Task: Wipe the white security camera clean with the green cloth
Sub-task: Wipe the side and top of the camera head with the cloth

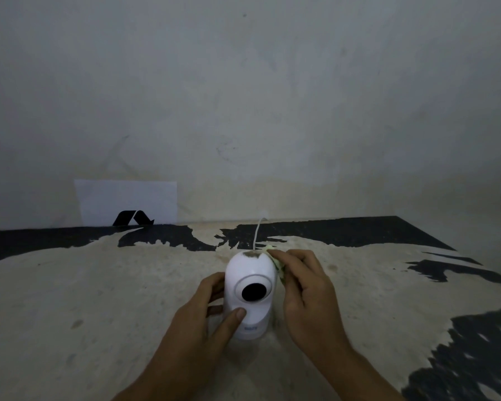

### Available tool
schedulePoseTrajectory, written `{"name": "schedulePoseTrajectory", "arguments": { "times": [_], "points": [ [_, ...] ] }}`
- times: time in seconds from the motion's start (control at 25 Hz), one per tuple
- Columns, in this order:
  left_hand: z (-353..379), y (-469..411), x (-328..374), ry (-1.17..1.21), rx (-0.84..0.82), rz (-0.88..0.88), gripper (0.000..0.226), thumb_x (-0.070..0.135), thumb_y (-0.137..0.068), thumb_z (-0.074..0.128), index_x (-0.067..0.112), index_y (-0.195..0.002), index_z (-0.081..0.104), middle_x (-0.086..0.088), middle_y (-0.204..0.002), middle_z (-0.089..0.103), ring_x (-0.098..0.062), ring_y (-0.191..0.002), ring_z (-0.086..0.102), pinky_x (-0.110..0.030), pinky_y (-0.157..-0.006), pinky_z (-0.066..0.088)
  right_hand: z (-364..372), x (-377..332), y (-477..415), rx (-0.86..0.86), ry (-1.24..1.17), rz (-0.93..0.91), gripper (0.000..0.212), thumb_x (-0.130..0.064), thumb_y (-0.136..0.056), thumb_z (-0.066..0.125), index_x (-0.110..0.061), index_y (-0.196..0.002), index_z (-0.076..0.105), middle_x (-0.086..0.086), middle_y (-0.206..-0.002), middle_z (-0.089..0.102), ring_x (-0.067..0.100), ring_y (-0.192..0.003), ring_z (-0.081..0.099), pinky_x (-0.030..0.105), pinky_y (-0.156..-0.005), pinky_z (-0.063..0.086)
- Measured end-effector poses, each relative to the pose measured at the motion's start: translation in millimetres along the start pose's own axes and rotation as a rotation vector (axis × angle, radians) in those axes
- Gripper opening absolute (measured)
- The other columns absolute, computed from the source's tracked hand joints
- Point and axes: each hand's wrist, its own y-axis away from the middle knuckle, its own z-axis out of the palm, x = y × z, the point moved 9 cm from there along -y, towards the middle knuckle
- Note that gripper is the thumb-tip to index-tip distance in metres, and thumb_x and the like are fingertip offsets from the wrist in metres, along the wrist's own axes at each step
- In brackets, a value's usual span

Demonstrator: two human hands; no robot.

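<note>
Head view, single frame, dim lighting. A white security camera [250,293] stands upright on the tabletop [99,299] at lower centre of the frame. Its round black lens [253,291] faces the viewer, set in a circular recess. A dark smudge [250,255] marks the top of the dome. A small blue marking near the base is too blurred to read.

Left hand [198,316]: positioned at the left side of the security camera, lower centre of the frame. The grip is closed around the lower body; the thumb [233,316] presses on the front face just below the lens, and the fingers wrap toward the left side and rear.

Right hand [307,296]: positioned at the right side of the security camera. The grip is closed on a green cloth [276,263], which is bunched between the fingertips and the upper right shoulder of the dome. Only a small pale green part of the cloth shows; the rest is hidden under the fingers. The cloth touches the housing just to the right of the smudge.

A thin white cable [256,234] rises behind the dome and runs up to the wall [243,96] at centre frame.

The tabletop is pale and worn, with torn black covering [344,230] along the far edge and at the right side of the frame.

A white sheet of paper [126,201] leans against the wall at left centre. A black folded shape [133,218] sits at its lower edge.
</note>
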Motion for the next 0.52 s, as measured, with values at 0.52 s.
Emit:
{"name": "schedulePoseTrajectory", "arguments": {
  "times": [0.52],
  "points": [
    [0.5, -1.7, -3.1, 0.001, 0.008, -0.018, 0.049, 0.053, -0.068, 0.053, 0.051, -0.11, 0.028, 0.039, -0.108, 0.041, 0.013, -0.097, 0.05, -0.006, -0.077, 0.042, 2.5, -1.6, 0.4, -0.109, -0.153, 0.082, 0.034, -0.016, -0.092, 0.041, -0.022, -0.119, 0.06, -0.006, -0.107, 0.058, 0.001, -0.101, 0.055, 0.006, -0.083, 0.044]
  ]
}}
